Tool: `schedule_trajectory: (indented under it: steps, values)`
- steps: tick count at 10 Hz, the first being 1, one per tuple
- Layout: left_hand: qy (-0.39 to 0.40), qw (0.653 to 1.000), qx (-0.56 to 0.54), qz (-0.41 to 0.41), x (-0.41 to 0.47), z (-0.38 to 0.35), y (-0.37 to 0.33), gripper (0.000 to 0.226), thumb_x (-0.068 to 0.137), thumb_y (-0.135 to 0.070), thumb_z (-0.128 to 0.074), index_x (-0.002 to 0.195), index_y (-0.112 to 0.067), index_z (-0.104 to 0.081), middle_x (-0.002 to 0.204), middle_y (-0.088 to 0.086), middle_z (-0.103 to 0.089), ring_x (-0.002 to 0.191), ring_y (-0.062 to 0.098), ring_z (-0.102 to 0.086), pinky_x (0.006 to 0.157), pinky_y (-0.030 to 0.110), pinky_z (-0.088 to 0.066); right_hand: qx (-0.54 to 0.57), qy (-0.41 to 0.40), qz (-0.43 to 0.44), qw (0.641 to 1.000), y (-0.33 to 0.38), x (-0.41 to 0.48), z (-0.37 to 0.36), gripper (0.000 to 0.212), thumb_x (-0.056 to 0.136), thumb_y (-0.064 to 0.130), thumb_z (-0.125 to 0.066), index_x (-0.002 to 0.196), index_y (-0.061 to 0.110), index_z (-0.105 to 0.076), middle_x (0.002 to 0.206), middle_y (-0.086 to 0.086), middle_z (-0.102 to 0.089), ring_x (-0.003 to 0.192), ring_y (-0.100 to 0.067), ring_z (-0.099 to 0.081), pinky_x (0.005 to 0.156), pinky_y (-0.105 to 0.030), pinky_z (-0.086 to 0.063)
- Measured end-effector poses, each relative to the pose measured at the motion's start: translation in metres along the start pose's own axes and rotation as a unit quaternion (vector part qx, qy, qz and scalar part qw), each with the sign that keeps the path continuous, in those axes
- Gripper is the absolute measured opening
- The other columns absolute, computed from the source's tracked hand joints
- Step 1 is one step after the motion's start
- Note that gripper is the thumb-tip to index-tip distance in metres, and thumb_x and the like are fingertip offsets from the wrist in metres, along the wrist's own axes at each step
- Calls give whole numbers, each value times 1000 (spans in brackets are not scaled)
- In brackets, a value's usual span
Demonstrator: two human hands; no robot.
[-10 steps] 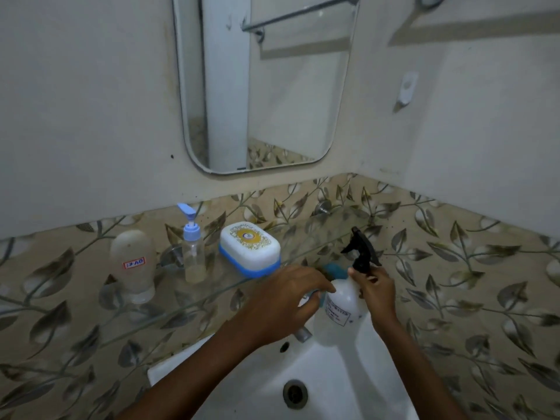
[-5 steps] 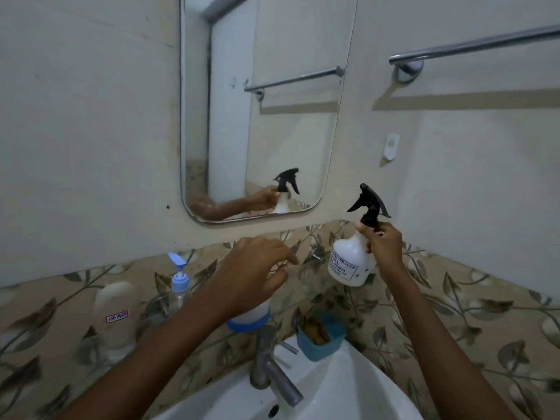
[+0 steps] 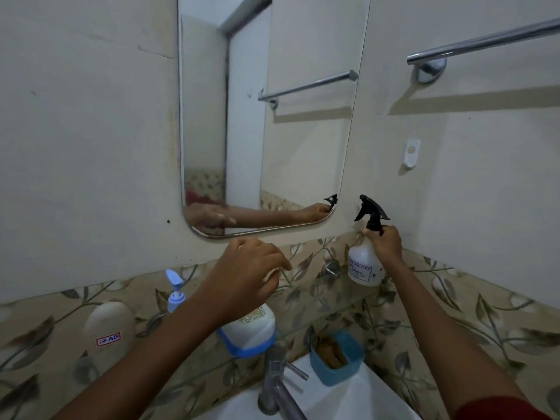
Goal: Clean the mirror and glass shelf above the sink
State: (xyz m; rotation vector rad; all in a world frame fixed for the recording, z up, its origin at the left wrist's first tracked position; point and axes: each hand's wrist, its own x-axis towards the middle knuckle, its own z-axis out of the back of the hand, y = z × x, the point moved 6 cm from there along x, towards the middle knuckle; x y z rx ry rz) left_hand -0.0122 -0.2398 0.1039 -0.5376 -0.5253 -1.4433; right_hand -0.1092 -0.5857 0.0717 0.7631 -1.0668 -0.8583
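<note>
The mirror [image 3: 269,116] hangs on the wall above the glass shelf [image 3: 327,307]. My right hand [image 3: 385,242] grips the neck of a white spray bottle [image 3: 362,266] with a black trigger head. The bottle's base is at the shelf's right end, and whether it rests on the glass I cannot tell. My left hand [image 3: 245,277] hovers over the shelf's middle with fingers loosely curled, holding nothing, just above the white and blue soap box [image 3: 251,331]. Both arms show in the mirror's lower edge.
A blue pump bottle [image 3: 175,294] and a white upturned bottle [image 3: 109,327] stand at the shelf's left end. Below are a steel tap [image 3: 274,380], the white sink [image 3: 333,398] and a small blue tub [image 3: 336,357]. A chrome towel bar [image 3: 485,40] runs along the right wall.
My right hand lifted the spray bottle from the sink, then lowered it to the shelf's right end. My left hand stayed over the soap box. The view tilted upward to the mirror.
</note>
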Motion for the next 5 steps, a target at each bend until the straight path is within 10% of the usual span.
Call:
schedule_trajectory:
  steps: [1, 5]
  values:
    - [-4, 1000, 3, 7, 0, -1, 1, 25, 81, -26, -46, 95, -30, -67, 100, -12, -69, 97, 12, -60, 85, 28, -29, -8, 5, -3, 1000, -2, 1, 0, 19, 86, 18, -63, 76, 3, -57, 60, -2, -49, 72, -23, -51, 52, -26, -29]
    - [-32, 999, 7, 13, -11, 20, 7, 23, 81, -23, -50, 96, -28, -67, 101, -12, -68, 99, 12, -60, 87, 28, -33, -16, -12, -68, 997, 4, -20, 14, 58, 86, 13, -64, 136, -4, -41, 137, -27, -46, 117, -40, -51, 98, -46, -44]
